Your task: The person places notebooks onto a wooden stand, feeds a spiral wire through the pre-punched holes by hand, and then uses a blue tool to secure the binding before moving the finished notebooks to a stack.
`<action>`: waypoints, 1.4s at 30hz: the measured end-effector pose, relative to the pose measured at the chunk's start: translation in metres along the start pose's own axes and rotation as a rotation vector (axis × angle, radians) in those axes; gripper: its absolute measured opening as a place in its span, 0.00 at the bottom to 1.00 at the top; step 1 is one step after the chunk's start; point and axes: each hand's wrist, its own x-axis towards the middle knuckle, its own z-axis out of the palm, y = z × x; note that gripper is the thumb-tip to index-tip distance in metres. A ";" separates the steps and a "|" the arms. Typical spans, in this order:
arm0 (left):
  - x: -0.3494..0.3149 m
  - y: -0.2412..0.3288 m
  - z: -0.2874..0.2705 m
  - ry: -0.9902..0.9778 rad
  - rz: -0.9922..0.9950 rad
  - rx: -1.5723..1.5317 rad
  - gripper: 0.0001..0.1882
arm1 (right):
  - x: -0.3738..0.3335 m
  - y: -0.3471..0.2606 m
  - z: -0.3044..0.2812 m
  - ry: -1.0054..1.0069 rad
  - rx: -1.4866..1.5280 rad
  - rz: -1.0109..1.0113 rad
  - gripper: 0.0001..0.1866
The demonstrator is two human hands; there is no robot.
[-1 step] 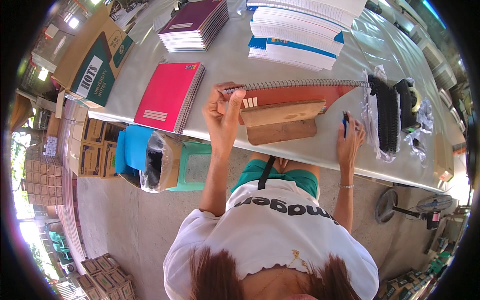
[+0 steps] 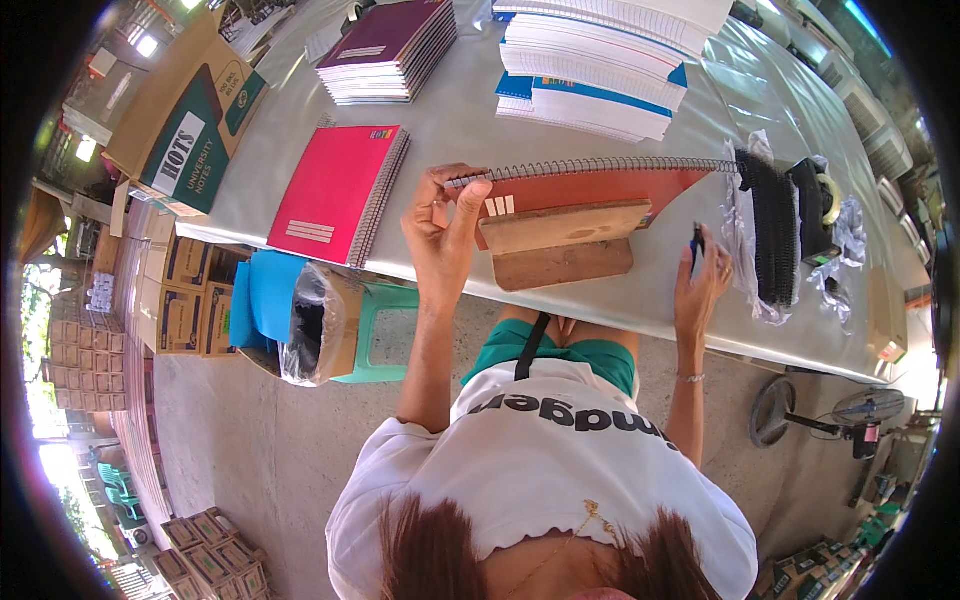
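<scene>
My left hand (image 2: 441,225) pinches the left end of a spiral coil, thumb in front, at the top edge of a red notebook (image 2: 590,187). The notebook stands tilted, coil upward, against a wooden stand (image 2: 565,245) with a slanted board and a flat base. My right hand (image 2: 704,280) is just above the table, right of the stand. Its fingers are closed around a small dark tool with some blue (image 2: 697,245); its kind is hard to make out. Farther right lies a bundle of black spiral coils (image 2: 770,230) on crumpled plastic.
A pink spiral notebook (image 2: 335,190) lies to the left. Behind are stacks of purple notebooks (image 2: 390,50) and white-paged notebooks (image 2: 590,60). A tape dispenser (image 2: 818,210) sits beyond the coils. Left are an open carton (image 2: 190,120) and a green stool (image 2: 385,330); a fan (image 2: 868,407) stands right.
My right hand and the small tool have shifted slightly to the right. My left hand and the red notebook stay nearly still.
</scene>
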 end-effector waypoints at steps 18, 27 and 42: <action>0.000 0.002 -0.001 -0.067 0.124 -0.076 0.11 | 0.023 -0.223 -0.025 -0.003 0.750 -0.480 0.25; -0.007 0.011 0.001 -0.017 0.075 0.156 0.18 | 0.016 -0.224 -0.025 -0.101 0.806 -0.458 0.22; -0.013 -0.022 0.000 -0.034 0.031 -0.093 0.14 | 0.012 -0.091 -0.019 -0.031 0.361 -0.310 0.18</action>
